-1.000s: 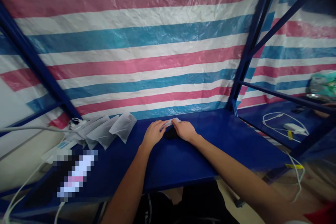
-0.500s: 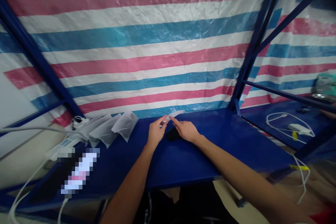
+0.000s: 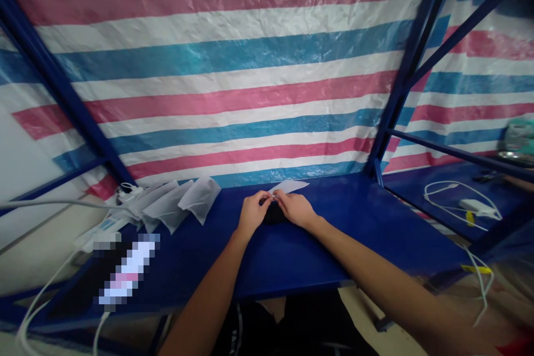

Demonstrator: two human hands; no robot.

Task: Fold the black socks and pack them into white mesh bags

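White sheet: seen (image 3: pixel 291 186) at the back edge of the desk, its near end partly covered by the fingertips.
Black object: caught (image 3: pixel 274 215) right under the meeting hands, laid on the desk, partly hidden; its exact kind cannot be told.
Left hand: fingers bent (image 3: pixel 253 212), tips brought in against the right hand's; whether anything is gripped cannot be told.
Right hand: held palm down (image 3: pixel 299 208) over the black object's edge, thumb and fingertips drawn in; its grip is too small to read.
Blue desk: spread (image 3: pixel 334 245) beneath it all, both forearms reached across its front edge.
White pouches: lined up (image 3: pixel 199 200) in an overlapping row, left of the hands and well apart.
Bright device: blurred out (image 3: pixel 125 275) at the near left, a white cable (image 3: pixel 100 328) run from its lower end.
Striped tarp: hung (image 3: pixel 250 94) behind, between blue metal posts (image 3: pixel 394 89).
White charger: left lying (image 3: pixel 478 207) on the neighbouring surface, right.
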